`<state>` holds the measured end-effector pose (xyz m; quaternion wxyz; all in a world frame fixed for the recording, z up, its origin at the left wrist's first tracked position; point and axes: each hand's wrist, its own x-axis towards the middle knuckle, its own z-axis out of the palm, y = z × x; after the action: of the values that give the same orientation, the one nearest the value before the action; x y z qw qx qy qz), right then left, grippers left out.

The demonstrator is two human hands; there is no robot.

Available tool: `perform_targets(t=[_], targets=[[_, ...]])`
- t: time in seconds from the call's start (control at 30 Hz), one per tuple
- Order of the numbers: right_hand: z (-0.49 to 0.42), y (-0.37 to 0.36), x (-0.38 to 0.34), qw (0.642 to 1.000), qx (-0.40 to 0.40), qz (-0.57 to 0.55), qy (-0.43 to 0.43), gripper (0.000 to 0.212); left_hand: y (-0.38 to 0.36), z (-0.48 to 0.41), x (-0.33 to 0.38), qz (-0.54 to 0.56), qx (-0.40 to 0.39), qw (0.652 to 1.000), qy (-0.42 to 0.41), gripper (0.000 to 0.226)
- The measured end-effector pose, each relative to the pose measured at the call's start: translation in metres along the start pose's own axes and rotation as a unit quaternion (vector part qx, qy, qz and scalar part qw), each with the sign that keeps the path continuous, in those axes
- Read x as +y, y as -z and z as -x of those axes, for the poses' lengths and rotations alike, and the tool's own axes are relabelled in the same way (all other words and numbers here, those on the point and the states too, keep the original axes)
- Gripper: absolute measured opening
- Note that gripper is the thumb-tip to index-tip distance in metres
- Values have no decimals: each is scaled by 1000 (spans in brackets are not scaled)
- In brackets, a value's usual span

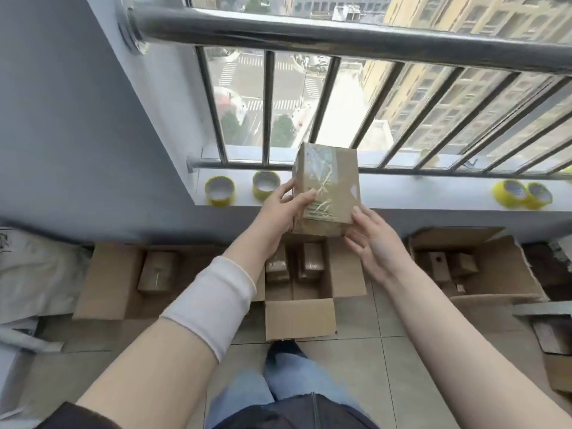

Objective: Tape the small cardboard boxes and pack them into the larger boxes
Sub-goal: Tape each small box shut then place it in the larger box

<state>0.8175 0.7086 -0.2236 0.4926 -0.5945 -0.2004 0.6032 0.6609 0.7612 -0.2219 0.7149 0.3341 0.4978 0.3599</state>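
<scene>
While the small box (pixel 328 187) is up in the air at 12 o'clock, it could slip and fall. The left hand (pixel 284 209) grips its left side, with the thumb on the front and the fingers curled round the back. The right hand (pixel 371 243) only touches the bottom corner at 5 o'clock. Its fingers (pixel 351 237) are mostly straight and spread apart, so I think it is not holding tight.

The clear tape on the front is shiny and slick, and that could let the thumb slide. It is also wrinkled and bunched up, so a loose bit might peel or stick to a finger.

At 6 o'clock from the small box, the middle big box (pixel 300 317) sits open on the floor (pixel 387 351). Two taped boxes (pixel 277 267) stand side by side in its far half. If the small box drops from this high, it could hit a flap or knock those two over.

All the boxes are brown cardboard, dull and stiff, with flat sides and sharp corners. The small box has a little cut-out on its right side. Yellow tape rolls (pixel 219 191), round like rings, sit on the white ledge (pixel 402 187) at 10 o'clock and 2 o'clock. The railing (pixel 340 35) is smooth, shiny metal with round bars. The floor has flat grey tiles.
</scene>
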Motion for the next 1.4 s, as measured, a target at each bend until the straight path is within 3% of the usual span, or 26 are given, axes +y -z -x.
perform_targets(t=[0.2, 0.53, 0.7, 0.87, 1.03, 1.23, 1.4], targets=[[-75, 18, 96, 992, 40, 47, -114, 41, 15, -69, -112, -58, 144, 985, 75, 46], [-263, 59, 332, 972, 62, 77, -214, 47, 106, -237, -344, -237, 150, 938, 205, 56], [-333, 67, 400, 967, 59, 128, -211, 45, 131, -291, -416, -275, 156, 925, 210, 58], [-367, 68, 435, 963, 64, 142, -220, 48, 144, -316, -447, -281, 188, 919, 202, 52], [-382, 62, 450, 963, 70, 164, -203, 48, 153, -329, -457, -370, 242, 875, 196, 45], [-376, 58, 448, 955, 63, 197, -214, 61, 156, -328, -459, -366, 237, 874, 212, 47], [-344, 35, 409, 948, 110, 199, -224, 70, 149, -296, -410, -319, 258, 881, 236, 44]])
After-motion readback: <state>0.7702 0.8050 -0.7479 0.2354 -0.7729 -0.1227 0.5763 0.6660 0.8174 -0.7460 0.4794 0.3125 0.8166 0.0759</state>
